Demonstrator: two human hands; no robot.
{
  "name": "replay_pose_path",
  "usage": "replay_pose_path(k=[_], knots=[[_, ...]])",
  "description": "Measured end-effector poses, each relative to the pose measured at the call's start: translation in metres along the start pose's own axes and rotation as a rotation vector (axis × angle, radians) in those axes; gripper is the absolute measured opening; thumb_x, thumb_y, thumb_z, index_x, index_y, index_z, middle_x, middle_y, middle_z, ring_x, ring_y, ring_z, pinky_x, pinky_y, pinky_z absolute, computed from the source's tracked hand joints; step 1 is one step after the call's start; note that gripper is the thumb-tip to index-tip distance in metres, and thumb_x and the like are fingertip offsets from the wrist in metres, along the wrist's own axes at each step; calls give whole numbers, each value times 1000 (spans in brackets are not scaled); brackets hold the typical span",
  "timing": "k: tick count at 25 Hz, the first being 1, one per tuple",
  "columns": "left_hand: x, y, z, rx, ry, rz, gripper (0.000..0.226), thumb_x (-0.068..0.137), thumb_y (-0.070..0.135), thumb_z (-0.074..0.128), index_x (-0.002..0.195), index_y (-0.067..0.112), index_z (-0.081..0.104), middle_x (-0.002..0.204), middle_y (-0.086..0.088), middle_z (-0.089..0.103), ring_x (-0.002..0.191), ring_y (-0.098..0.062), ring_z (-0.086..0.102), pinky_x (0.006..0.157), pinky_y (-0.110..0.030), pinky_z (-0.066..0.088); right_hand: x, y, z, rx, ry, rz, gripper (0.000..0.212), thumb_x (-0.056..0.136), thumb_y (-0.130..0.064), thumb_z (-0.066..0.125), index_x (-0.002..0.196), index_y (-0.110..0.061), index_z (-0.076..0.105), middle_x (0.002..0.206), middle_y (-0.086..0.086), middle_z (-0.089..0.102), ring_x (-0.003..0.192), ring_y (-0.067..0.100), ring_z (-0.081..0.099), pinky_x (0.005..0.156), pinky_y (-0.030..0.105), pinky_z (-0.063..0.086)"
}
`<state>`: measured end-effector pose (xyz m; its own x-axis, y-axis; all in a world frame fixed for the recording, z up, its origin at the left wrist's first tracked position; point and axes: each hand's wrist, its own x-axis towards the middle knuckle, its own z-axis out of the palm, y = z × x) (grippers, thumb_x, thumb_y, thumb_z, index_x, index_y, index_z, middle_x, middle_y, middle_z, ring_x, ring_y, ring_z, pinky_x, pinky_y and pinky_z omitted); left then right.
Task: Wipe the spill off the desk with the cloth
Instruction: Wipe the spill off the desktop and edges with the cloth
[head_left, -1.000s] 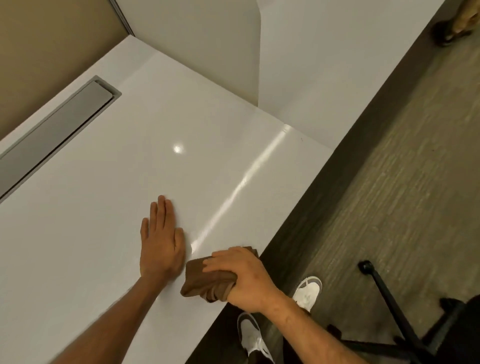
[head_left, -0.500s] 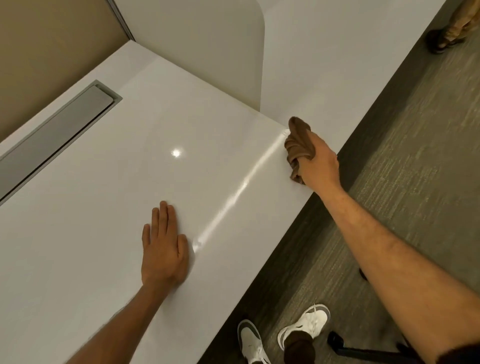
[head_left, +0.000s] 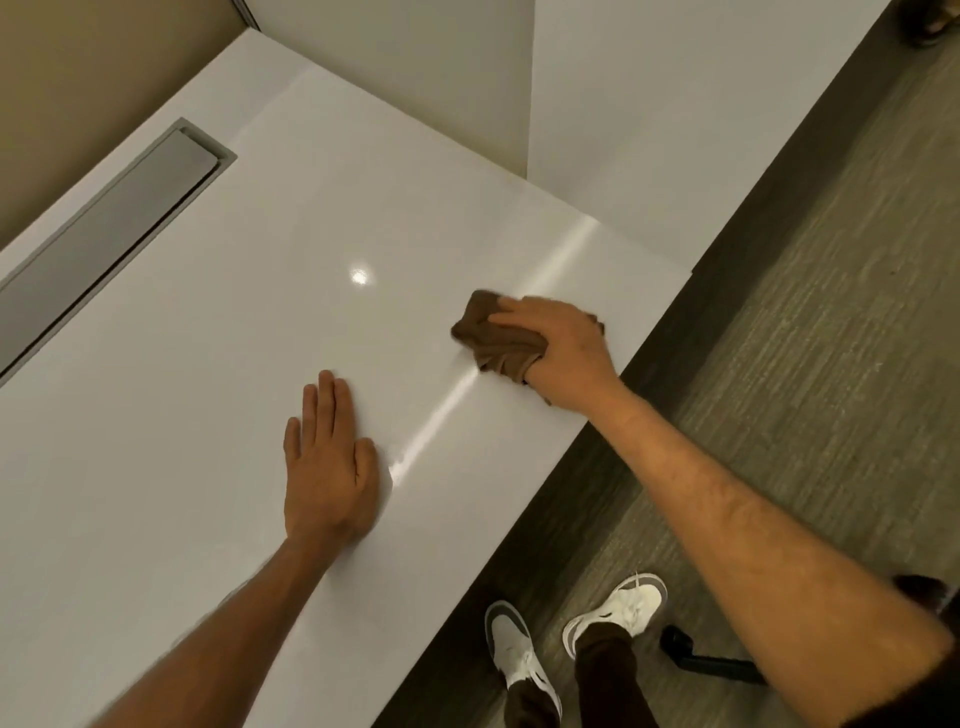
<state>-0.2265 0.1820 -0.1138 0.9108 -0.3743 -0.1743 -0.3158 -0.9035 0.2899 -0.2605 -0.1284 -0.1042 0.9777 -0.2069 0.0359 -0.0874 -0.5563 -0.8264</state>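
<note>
A: No spill shows on the desk (head_left: 218, 364); the cloth (head_left: 493, 340) is blurred, half hidden under the right hand (head_left: 558, 353).

B: The hand clutches it bunched near the front edge, long axis slanting along that edge. It's come back from the far corner. Left hand (head_left: 327, 467) stays flat, fingers straight.

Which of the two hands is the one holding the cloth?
The right hand: its fingers are curled round the bunched brown cloth on the desk near the front edge. The left hand lies flat on the desk, fingers straight, holding nothing.
</note>
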Motion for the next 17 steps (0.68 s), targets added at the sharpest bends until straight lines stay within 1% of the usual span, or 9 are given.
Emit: replay_pose_path(k=[2,3,6,10,12,13,14,16,17], knots=[[0,-2,1,6,-1,2,72,102,31,22,168,18,-4,176,3,-11,162,-13,-14,131,-39,-8,-38,-13,20,7,12,-46,43,81,-21,71,124,-16,71,138,6,64,128,28,57,113,49,40],[0,-4,1,7,2,2,72,102,32,22,168,18,-4,177,3,-11,162,-13,-13,131,-38,-7,-56,-19,32,-26,33,-68,43,80,-24,74,123,-18,72,136,4,65,127,27,58,111,47,40],[0,-4,5,25,13,11,72,102,31,21,168,17,-2,177,1,-7,163,-16,-9,132,-41,-4,-110,-28,63,-89,139,-91,43,80,-25,80,122,-22,72,135,-1,67,129,21,55,111,39,37],[0,-2,2,15,11,1,72,101,30,22,168,12,3,177,-2,-2,164,-21,-4,132,-44,-2,-162,-38,78,37,191,-112,34,86,-31,73,118,-23,73,134,-3,67,132,19,54,113,45,39],[-1,2,1,60,-4,53,72,101,31,20,168,11,3,177,-3,0,164,-21,-4,132,-43,-5,-192,-38,82,114,233,-76,35,85,-29,73,120,-23,72,135,-5,66,135,16,53,115,44,39],[-1,2,0,119,-5,129,70,102,33,19,168,12,4,177,-2,0,164,-19,-4,131,-40,-8,-206,-37,84,191,297,-16,38,84,-27,73,122,-22,71,136,-6,65,135,14,54,114,43,41],[-1,4,-2,191,-13,228,69,104,34,18,168,13,5,177,-1,-1,164,-18,-5,130,-37,-11,-219,-35,84,330,395,87,40,83,-24,74,124,-22,70,135,-7,66,133,12,56,112,40,45],[2,10,-3,276,-38,392,66,106,35,18,168,15,8,177,2,0,164,-15,-5,131,-38,-11,-242,-29,84,753,613,336,44,83,-12,75,124,-26,70,128,-8,71,123,11,64,102,32,54],[3,15,-4,264,-58,417,65,107,34,19,168,15,10,177,3,1,164,-15,-4,131,-41,-8,-252,-25,84,946,700,448,47,83,-4,73,123,-29,71,122,-8,73,117,11,67,97,28,56]])
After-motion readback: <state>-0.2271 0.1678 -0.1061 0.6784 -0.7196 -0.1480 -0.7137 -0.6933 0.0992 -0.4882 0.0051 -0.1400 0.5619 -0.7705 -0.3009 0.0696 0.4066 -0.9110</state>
